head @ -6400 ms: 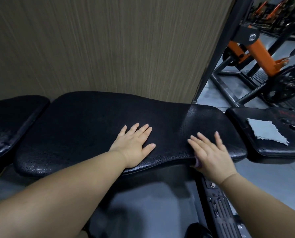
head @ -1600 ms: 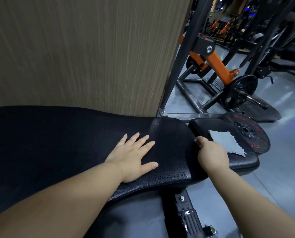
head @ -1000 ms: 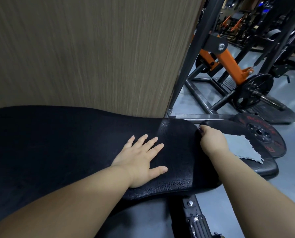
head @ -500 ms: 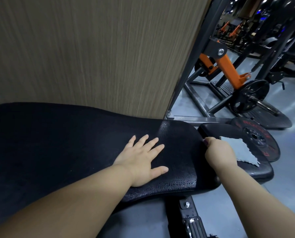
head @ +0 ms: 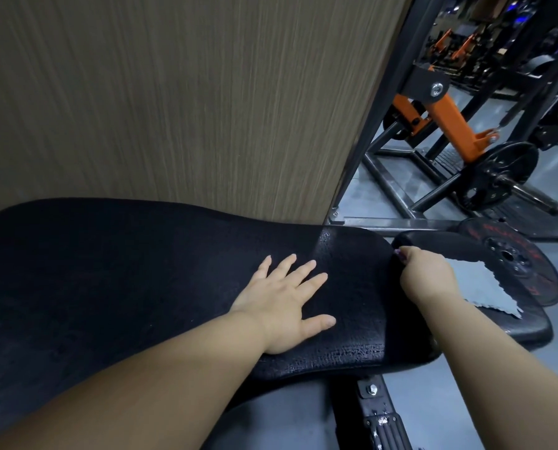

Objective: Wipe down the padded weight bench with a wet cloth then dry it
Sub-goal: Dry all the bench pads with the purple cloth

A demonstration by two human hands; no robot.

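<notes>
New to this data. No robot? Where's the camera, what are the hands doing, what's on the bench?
No robot: a person works bare-handed. The one picture comes from a wide-angle camera on their head, looking forward and down, so both forearms enter from below. The left hand lies flat, fingers spread, on the black bench pad. The right hand is curled at the pad's right end; a purple scrap shows at its fingertips, perhaps the wiping cloth, too little visible to be sure. A grey cloth lies loose on the seat pad beside it. Behind stands a wood-grain wall.
</notes>
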